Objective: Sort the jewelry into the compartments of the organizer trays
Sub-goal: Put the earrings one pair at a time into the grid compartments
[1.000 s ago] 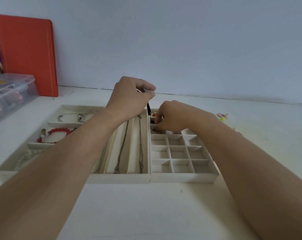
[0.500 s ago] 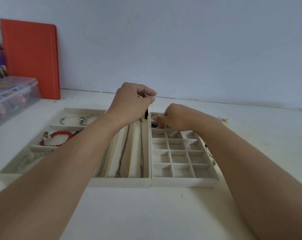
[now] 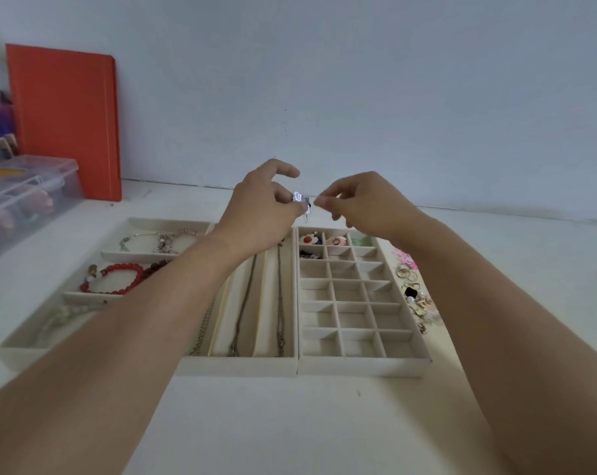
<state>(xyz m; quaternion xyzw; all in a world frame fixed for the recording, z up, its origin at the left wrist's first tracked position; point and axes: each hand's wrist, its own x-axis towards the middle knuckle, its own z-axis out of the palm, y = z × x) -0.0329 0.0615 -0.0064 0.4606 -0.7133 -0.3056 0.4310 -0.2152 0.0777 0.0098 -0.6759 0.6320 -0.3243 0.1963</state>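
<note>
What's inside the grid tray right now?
In the grid tray, only back cells are filled: a red-and-white flower piece, a pink piece, something green, a dark item. The rest look empty.

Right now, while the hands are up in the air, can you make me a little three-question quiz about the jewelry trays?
1. True or false: the red bead bracelet lies in the grid tray.
2. Which hand holds the small silver piece? A) left hand B) right hand
3. Fill in: the loose rings and earrings lie on the table to the ____ of the grid tray.

Key: 1 false, it lies in the left tray; 2 A; 3 right.
</note>
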